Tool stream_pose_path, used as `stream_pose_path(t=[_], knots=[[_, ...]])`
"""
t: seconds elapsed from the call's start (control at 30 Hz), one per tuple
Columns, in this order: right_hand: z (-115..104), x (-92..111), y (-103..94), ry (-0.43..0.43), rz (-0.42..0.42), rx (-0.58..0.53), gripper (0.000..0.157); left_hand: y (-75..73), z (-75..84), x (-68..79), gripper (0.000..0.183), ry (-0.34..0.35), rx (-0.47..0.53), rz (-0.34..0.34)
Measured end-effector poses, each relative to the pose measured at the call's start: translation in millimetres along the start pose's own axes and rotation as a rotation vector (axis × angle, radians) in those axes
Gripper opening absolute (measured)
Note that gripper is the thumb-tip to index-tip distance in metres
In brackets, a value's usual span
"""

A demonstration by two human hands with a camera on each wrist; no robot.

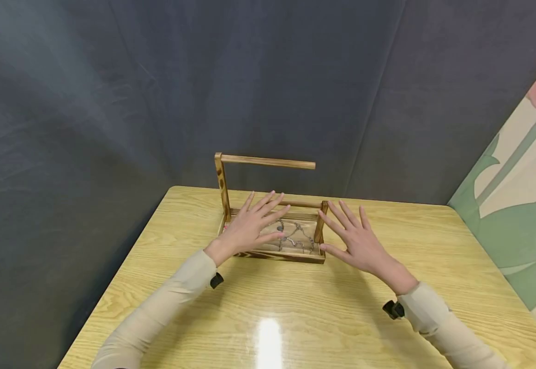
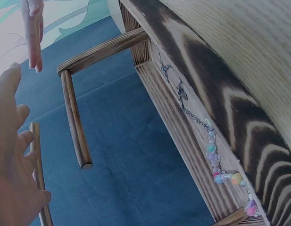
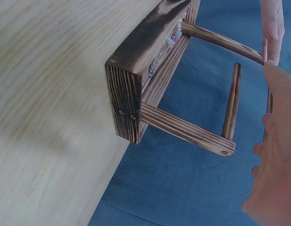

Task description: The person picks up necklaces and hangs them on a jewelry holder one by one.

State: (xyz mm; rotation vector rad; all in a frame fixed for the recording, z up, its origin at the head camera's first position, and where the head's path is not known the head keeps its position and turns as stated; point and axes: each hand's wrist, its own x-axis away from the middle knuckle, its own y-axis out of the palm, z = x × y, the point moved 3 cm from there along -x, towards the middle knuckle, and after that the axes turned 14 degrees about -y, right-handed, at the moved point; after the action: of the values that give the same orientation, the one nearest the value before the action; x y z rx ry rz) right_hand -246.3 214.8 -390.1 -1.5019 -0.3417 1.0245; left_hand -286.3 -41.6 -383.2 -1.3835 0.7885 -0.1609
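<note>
A wooden jewelry stand stands on the table, made of a shallow tray with a tall post on the left and a shorter post on the right. Each post carries one horizontal bar. Inside the tray lie silver-colored chains; the left wrist view also shows a beaded bracelet in pastel colors. My left hand is spread above the tray's left part, hiding some of it. Beside the short post, at the tray's right end, my right hand hovers with fingers spread. Neither hand holds anything.
The pale wood-grain table extends around the stand. Dark cloth hangs behind the table's back edge. On the right stands a wall panel with a painted flower. Small black devices are strapped at both wrists.
</note>
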Motion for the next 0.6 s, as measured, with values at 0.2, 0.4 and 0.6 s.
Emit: stream_pose_path(t=[0.2,0.4,0.6], knots=[[0.4,1.9,5.3,0.002,0.0,-0.013,0.076,5.5,-1.5,-0.6,0.066,-0.004,-0.008,-0.01],[-1.2,4.7,7.2,0.008,-0.007,-0.011,0.075,7.1,0.3,-1.7,0.066,0.002,0.011,0.001],[-1.2,7.3,9.8,0.007,-0.009,-0.01,0.074,8.4,3.3,-2.2,0.066,0.003,0.011,0.008]])
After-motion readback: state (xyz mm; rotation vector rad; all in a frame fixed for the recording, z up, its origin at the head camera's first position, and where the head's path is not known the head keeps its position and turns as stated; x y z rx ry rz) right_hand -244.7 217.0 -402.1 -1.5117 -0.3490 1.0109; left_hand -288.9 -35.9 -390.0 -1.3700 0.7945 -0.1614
